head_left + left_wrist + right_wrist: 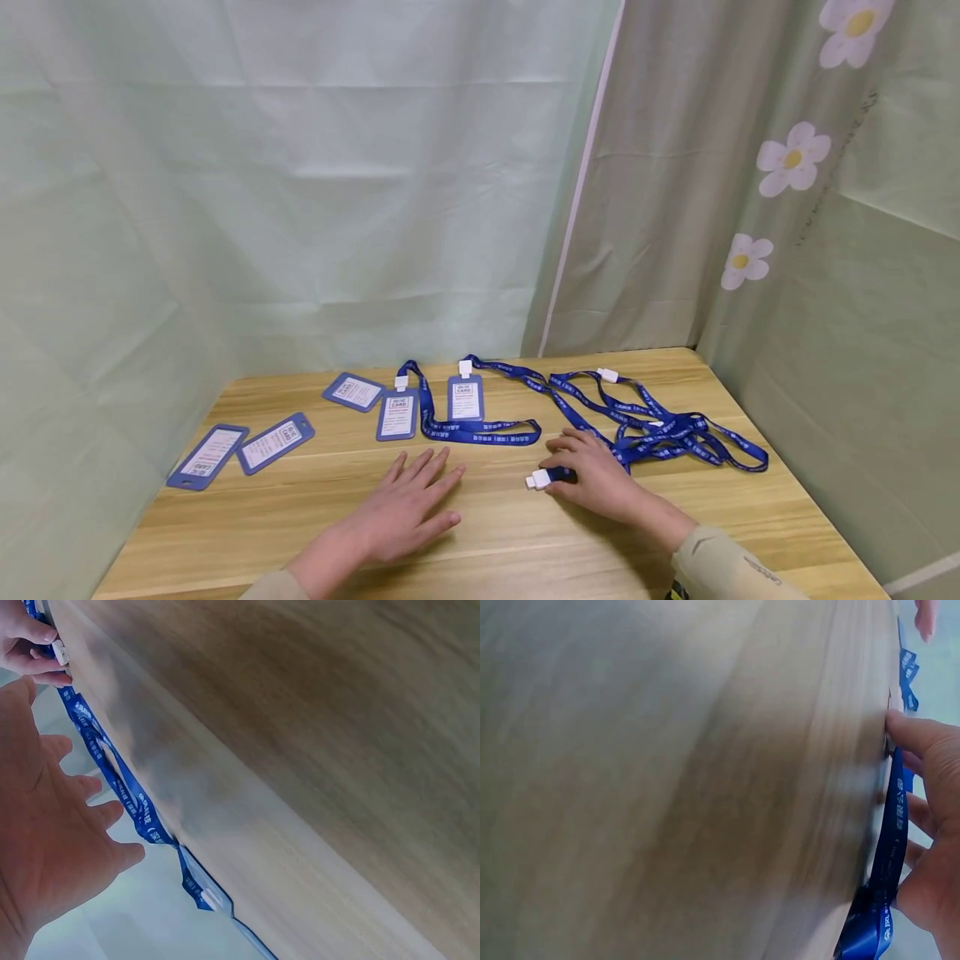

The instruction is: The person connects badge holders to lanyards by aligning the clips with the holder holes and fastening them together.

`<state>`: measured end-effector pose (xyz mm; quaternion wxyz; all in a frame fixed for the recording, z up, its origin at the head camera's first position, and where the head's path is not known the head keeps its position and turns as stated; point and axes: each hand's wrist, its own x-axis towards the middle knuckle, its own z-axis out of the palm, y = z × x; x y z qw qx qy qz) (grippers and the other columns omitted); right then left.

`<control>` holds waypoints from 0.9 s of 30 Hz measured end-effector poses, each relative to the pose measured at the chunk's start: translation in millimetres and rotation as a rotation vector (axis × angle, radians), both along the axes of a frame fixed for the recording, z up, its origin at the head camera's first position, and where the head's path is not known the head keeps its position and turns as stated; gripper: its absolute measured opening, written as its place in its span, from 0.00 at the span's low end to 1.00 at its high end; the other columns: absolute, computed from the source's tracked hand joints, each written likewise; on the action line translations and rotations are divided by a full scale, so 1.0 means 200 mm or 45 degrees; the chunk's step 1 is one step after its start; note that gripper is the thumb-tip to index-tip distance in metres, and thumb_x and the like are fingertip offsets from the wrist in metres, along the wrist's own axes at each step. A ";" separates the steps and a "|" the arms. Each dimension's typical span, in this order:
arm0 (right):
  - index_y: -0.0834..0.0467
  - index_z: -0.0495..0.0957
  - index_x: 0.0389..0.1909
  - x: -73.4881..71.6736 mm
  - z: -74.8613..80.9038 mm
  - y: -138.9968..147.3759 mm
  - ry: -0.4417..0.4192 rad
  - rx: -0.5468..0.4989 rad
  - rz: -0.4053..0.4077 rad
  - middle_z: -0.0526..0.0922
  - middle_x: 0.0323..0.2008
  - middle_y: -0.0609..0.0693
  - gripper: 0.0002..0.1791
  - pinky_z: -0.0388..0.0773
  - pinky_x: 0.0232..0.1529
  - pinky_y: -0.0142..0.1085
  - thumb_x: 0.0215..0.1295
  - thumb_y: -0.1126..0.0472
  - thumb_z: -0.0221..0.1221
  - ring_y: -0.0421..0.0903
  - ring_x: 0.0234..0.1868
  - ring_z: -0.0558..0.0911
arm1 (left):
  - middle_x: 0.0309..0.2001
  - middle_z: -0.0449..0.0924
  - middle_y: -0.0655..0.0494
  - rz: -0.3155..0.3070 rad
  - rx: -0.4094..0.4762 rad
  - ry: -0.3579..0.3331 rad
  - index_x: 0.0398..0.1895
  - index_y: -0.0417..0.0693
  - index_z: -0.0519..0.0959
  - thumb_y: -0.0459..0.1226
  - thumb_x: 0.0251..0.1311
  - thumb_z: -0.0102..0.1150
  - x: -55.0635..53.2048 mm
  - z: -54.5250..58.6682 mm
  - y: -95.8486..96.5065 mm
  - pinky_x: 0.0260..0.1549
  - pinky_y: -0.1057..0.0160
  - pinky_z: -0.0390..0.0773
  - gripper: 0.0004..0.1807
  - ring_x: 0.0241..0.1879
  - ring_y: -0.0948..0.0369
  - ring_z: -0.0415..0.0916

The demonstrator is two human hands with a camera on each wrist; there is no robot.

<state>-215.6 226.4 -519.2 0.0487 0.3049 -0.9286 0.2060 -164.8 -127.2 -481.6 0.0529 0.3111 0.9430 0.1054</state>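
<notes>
My right hand (596, 479) pinches a blue lanyard (892, 825) close to its white plastic clip (538, 479), low over the wooden table. The strap runs back under the palm towards a tangle of blue lanyards (671, 435) on the right. With fingers spread, my left hand (401, 512) is over the table at centre left and holds nothing. Beyond it lie two blue card holders, one (397, 414) and another (466, 400), each joined to a lanyard by a white clip. In the left wrist view, the left hand (60, 817) shows its palm side.
Three card holders without straps lie at the left: one near the back (352, 392), one tilted (276, 443) and one by the left edge (207, 457). Pale green curtains (360, 208) hang behind and beside the wooden table (480, 533).
</notes>
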 end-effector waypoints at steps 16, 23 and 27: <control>0.62 0.78 0.64 -0.21 0.50 0.32 -0.475 -0.818 -0.445 0.81 0.59 0.60 0.31 0.71 0.65 0.55 0.71 0.43 0.63 0.58 0.62 0.76 | 0.83 0.38 0.54 -0.006 0.002 0.091 0.83 0.66 0.50 0.64 0.76 0.36 -0.06 0.07 0.15 0.73 0.33 0.37 0.37 0.80 0.46 0.39; 0.50 0.83 0.55 -0.30 0.78 0.56 -0.559 -1.302 -0.526 0.88 0.47 0.40 0.18 0.67 0.64 0.45 0.72 0.45 0.62 0.42 0.58 0.77 | 0.83 0.34 0.57 -0.102 0.002 0.062 0.83 0.72 0.42 0.70 0.72 0.21 -0.07 0.16 0.32 0.75 0.37 0.35 0.40 0.81 0.51 0.32; 0.50 0.85 0.45 -0.31 0.93 0.68 -0.601 -1.760 -0.468 0.89 0.39 0.43 0.08 0.75 0.50 0.38 0.71 0.53 0.64 0.41 0.48 0.84 | 0.83 0.33 0.57 -0.128 0.015 0.062 0.83 0.72 0.39 0.70 0.72 0.20 -0.06 0.18 0.37 0.75 0.39 0.33 0.40 0.81 0.51 0.33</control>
